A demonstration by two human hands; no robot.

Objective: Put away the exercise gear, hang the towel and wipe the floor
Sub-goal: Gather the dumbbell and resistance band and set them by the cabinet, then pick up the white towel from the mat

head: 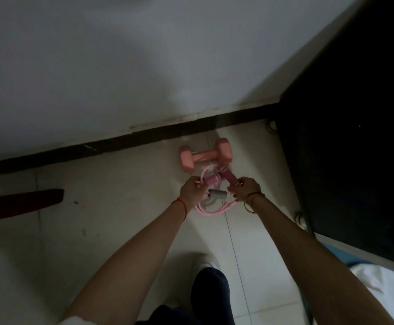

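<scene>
Lying on pale tiled floor (125, 207) beside wall (97, 66): pink dumbbell (203, 156)

Pink gear on a pale floor

The dumbbell (202, 158) is salmon pink; the resistance band (211, 202) has light pink cords, deeper pink grips and a grey middle piece (dim light dulls it all). Floor (125, 207) off-white tile, baseboard (111, 143) black, wall (121, 66) grey-white.

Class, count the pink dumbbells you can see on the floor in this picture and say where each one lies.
1. The pink dumbbell lies on the tiled floor by the dark skirting, just beyond both hands. Another could be hidden behind it.
</scene>
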